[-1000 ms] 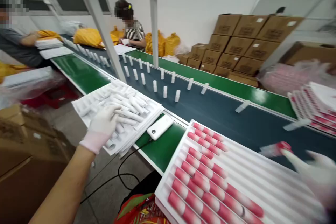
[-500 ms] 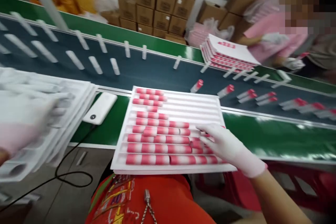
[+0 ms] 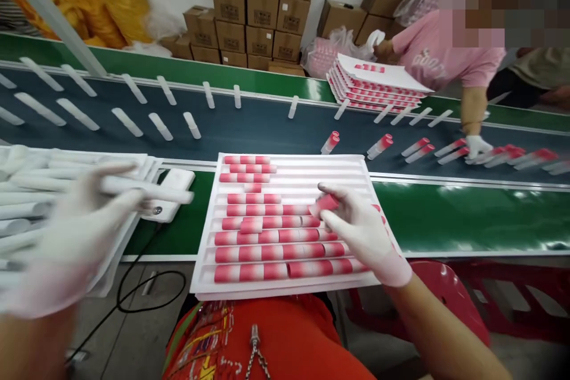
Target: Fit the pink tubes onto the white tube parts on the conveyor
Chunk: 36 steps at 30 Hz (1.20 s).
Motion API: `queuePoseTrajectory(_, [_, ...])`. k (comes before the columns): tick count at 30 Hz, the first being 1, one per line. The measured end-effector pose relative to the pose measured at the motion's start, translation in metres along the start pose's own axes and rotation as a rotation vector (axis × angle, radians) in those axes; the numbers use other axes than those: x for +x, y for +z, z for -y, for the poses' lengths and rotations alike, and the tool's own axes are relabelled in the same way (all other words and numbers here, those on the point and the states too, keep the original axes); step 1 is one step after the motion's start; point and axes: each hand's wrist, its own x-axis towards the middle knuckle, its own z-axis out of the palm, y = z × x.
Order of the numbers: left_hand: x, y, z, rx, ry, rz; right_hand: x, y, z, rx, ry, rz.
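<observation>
My left hand (image 3: 75,231), gloved in white and blurred, is closed round a white tube (image 3: 149,189) that points right, above a tray of white tubes (image 3: 22,211) at the left. A short pink-and-white tube piece (image 3: 323,205) is pinched between the thumb and fingers of my right hand (image 3: 360,228), also gloved. Under it lies a grooved white tray (image 3: 329,173), with rows of pink-and-white pieces (image 3: 249,273) filling mostly its left and lower grooves. One loose piece (image 3: 252,225) rests on top of a row.
Behind the tray, a dark conveyor belt (image 3: 258,127) carries white tubes and pink-tipped tubes. A white power bank (image 3: 178,181) with a black cable lies between the trays. Across the belt, a person in pink (image 3: 449,53) reaches to the tubes beside stacked trays (image 3: 378,80).
My left hand has come up and right from the white tubes with one tube in it. My right hand has lifted a pink piece and shifted slightly left. The co-worker's hand now reaches the belt.
</observation>
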Motion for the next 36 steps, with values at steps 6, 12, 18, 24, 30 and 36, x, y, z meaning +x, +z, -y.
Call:
queuePoseTrajectory(6, [-0.031, 0.096, -0.01, -0.517, -0.112, 0.39, 0.036, 0.05, 0.011, 0.496, 0.066, 0.034])
queuePoseTrajectory(12, [-0.035, 0.098, -0.021, -0.498, -0.146, 0.391, 0.038, 0.046, 0.006, 0.451, 0.024, 0.086])
queuePoseTrajectory(18, [-0.037, 0.1, -0.017, -0.424, -0.137, 0.42, 0.039, 0.044, 0.006, 0.409, -0.082, 0.127])
queuePoseTrajectory(24, [-0.038, 0.1, -0.01, -0.284, -0.148, 0.488, 0.045, 0.034, 0.001, 0.09, -0.45, 0.131])
queuePoseTrajectory(30, [-0.031, 0.089, -0.016, -0.097, -0.04, 0.787, 0.054, 0.024, 0.015, 0.18, -0.218, 0.324])
queuePoseTrajectory(36, [-0.043, 0.108, -0.013, 0.001, 0.237, 0.472, 0.047, 0.05, 0.024, 0.387, 0.162, 0.21])
